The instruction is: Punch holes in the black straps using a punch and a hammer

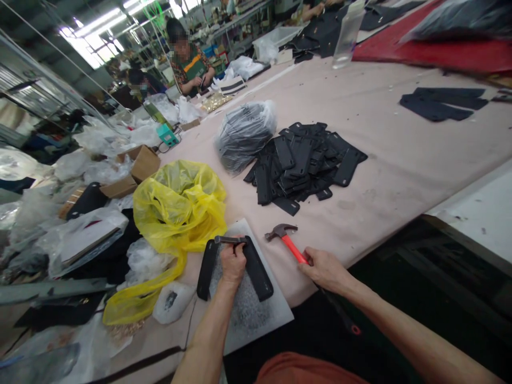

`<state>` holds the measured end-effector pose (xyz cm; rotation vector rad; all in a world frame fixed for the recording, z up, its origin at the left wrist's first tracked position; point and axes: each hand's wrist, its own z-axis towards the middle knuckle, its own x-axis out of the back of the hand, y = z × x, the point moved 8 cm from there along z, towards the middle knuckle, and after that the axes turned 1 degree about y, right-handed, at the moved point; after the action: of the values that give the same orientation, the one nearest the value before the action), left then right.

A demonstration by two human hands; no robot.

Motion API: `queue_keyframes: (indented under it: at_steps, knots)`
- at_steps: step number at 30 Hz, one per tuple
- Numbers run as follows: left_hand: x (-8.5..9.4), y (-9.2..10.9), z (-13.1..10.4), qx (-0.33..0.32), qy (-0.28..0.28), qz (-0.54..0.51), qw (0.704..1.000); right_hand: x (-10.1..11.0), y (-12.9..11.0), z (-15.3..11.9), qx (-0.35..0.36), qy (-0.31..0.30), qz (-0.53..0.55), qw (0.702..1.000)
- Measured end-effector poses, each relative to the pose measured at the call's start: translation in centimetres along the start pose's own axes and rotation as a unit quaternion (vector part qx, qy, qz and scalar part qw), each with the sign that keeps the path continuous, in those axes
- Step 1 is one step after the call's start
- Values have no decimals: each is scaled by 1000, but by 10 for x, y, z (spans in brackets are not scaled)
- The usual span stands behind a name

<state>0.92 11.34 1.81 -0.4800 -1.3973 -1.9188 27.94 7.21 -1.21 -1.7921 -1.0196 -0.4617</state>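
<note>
My left hand [233, 264] is closed around a dark metal punch [230, 240], which lies nearly level over the top of a white board [280, 314]. On that board rest two black strips, one left [206, 269] of my hand and one right [259, 269] of it; the punch's tip is by the right strip's upper end. My right hand [320, 266] grips a claw hammer [294, 248] by its red and black handle, its head above the table to the right of the board.
A heap of black pieces [300, 160] lies beyond the board, beside a filled plastic bag [246, 136]. Yellow bags [180, 202] and clear plastic crowd the left. A bottle [348, 37] stands at the back. A person [190, 64] sits across the table [384, 133].
</note>
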Motion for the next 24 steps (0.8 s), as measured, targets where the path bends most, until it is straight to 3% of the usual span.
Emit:
queue_keyframes:
  at_steps: [4, 7, 9, 12, 14, 16, 19, 21, 23, 24]
  knots:
    - [0, 2, 1, -14, 6, 23, 1000, -1, 3, 2, 3, 5, 18, 1000]
    - [-3, 3, 1, -17, -7, 36, 999, -11, 7, 0, -28, -27, 138, 990]
    - [-5, 4, 1, -20, -12, 41, 999, -26, 8, -6, -71, -83, 297, 949]
    - [-7, 3, 1, -20, -13, 53, 998, -46, 2, -19, -126, -154, 486, 851]
    - [-9, 3, 0, -18, -18, 66, 998, -52, 1, -24, -149, -160, 511, 831]
    - [-9, 2, -1, -13, -27, 74, 997, -55, 4, -25, -164, -150, 484, 846]
    - [-8, 3, -1, -2, -36, 77, 996, -41, 2, -18, -139, -121, 396, 900]
    - [-7, 4, -1, 3, -37, 78, 996, -8, -12, -11, -82, -68, 296, 949]
    - [-6, 6, 0, 1, -42, 76, 996, 47, -45, -13, 12, 25, 188, 982]
    - [-6, 7, 0, 0, -44, 74, 996, 80, -69, -21, 71, 84, 143, 984]
